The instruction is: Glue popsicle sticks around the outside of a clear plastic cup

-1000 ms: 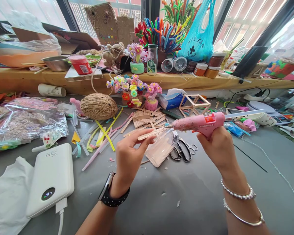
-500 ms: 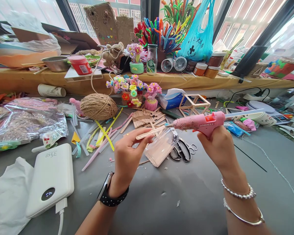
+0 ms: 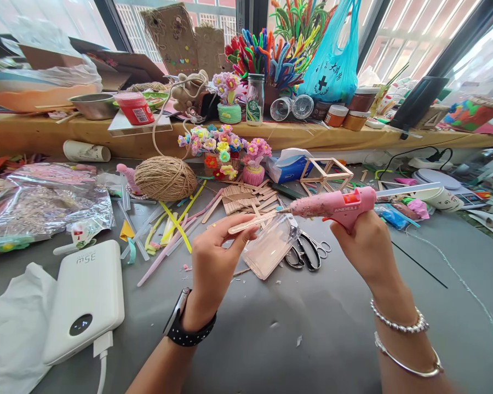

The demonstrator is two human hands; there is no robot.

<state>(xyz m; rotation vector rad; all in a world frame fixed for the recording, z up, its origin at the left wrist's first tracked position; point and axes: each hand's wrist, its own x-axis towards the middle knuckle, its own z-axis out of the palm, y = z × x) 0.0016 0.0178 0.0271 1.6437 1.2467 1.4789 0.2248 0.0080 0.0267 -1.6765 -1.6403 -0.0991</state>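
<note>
Between thumb and fingers, my left hand (image 3: 218,247) pinches a wooden craft stick (image 3: 246,223), its far end pointing right and away. My right hand (image 3: 363,246) is wrapped round the handle of a pink hot glue gun (image 3: 332,205), with a glue stick (image 3: 411,190) coming out of its back. The gun's nozzle is at the far end of the craft stick; whether the two touch I cannot tell. Below them on the table lie a clear plastic box (image 3: 267,251) and black-handled scissors (image 3: 306,253). Loose craft sticks (image 3: 240,200) are piled just behind.
A ball of twine (image 3: 165,179) and pipe-cleaner flowers (image 3: 217,148) stand behind the hands. To their right is a stick-built frame (image 3: 326,175). A white power bank (image 3: 86,301) with a cable lies at the left front. Jars and a blue bag (image 3: 331,60) line the back ledge.
Almost nothing differs. Both hands, the craft stick and the glue gun keep nearly the same positions, the gun shifting very slightly left.
</note>
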